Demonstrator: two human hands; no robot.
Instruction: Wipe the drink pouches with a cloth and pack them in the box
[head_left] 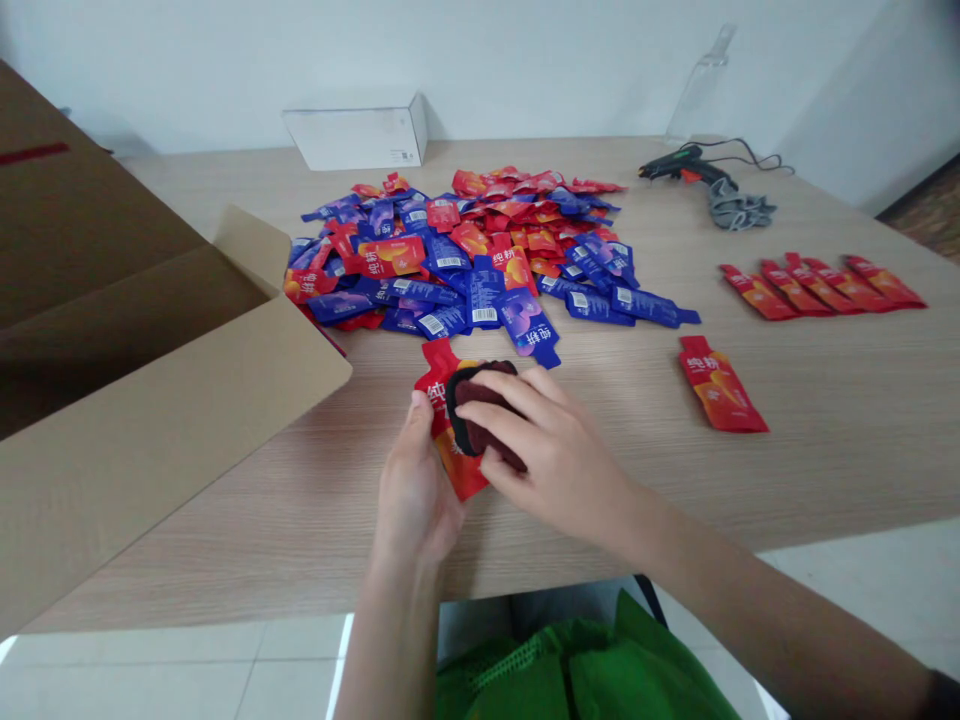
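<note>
My left hand (420,490) grips a red pouch (466,478) with orange print, thumb along its left edge, above the table's near side. Bent around a folded dark brown cloth with a black edge (487,400), my right hand (555,450) presses it on the pouch's face, covering much of the print. Just beyond both hands lies a heap of red and blue pouches (484,285). A single red pouch (721,388) rests to the right of my right hand, and several more red pouches (821,287) lie in an overlapping row farther right.
An open cardboard box (247,400) stands at the left with its flap over the table (315,540). Toward the wall are a white box (360,138), a glue gun (686,165) with its cord, a grey scrunched cloth (739,207) and a clear bottle-shaped object (697,100).
</note>
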